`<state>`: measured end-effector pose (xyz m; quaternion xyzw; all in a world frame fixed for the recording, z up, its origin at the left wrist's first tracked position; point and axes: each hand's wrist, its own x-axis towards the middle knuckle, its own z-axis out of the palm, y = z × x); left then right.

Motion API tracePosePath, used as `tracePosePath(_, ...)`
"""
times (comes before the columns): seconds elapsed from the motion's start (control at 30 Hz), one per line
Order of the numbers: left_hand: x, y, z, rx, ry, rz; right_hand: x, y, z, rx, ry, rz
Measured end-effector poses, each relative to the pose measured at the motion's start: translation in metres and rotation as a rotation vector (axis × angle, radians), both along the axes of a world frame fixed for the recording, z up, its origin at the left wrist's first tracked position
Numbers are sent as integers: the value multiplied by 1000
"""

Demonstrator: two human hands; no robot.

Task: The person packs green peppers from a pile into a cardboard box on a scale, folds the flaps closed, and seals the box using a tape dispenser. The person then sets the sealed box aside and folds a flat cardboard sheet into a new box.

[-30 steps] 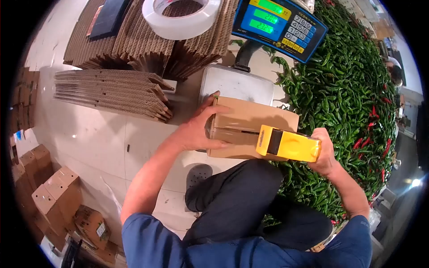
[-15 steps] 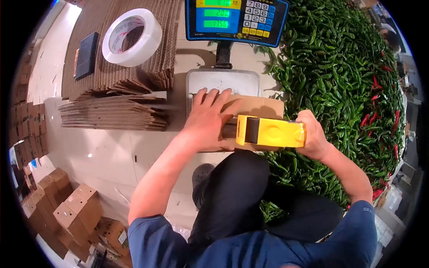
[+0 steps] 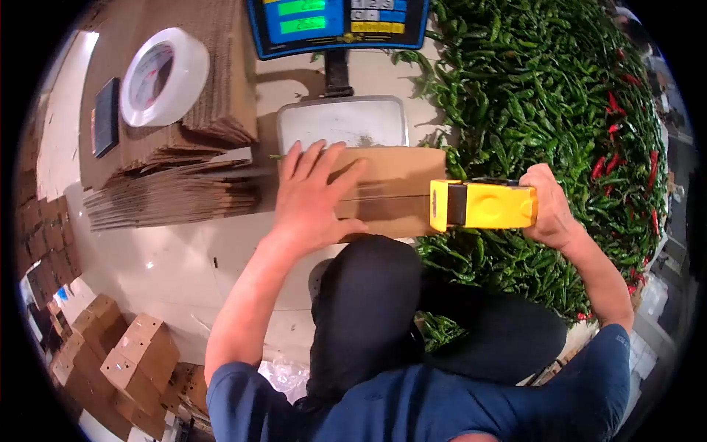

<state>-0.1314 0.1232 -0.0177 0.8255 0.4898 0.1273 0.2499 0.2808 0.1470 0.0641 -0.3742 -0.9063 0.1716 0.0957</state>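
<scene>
A brown cardboard box (image 3: 398, 177) lies in front of the scale's metal platform (image 3: 342, 121), its two top flaps meeting along a seam. My left hand (image 3: 313, 193) rests on the left part of the box, fingers spread and pressing flat. In my right hand (image 3: 549, 206) is a yellow tape dispenser (image 3: 501, 206), gripped at its right end. The dispenser's front sits at the right end of the box seam. Whether tape runs along the seam is hard to make out.
A scale display (image 3: 339, 26) stands beyond the platform. Flattened cardboard (image 3: 221, 96) is stacked at left, bearing a roll of clear tape (image 3: 193, 81) and a dark flat box (image 3: 107, 118). Green chili peppers (image 3: 515, 110) heap at right. Folded boxes (image 3: 140, 353) stand lower left.
The tape dispenser in my right hand has moved right along the box, from its middle to its right end. My left hand stays on the box. The view has shifted somewhat.
</scene>
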Motion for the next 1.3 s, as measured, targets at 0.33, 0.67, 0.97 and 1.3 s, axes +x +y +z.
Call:
tracePosePath(0.33, 13, 0, 1, 55, 167, -43, 57, -6, -88, -42, 59, -39)
tracePosePath(0.67, 119, 21, -4, 118, 156, -225, 50, -45, -228, -255, 453, -324)
tracePosePath(0.97, 137, 17, 2, 123, 224, -234, 34, -51, -257, -464, 560, -361)
tracePosePath(1.3, 138, 16, -1, 155, 217, -265, 93, -33, -129, 62, 184, -191)
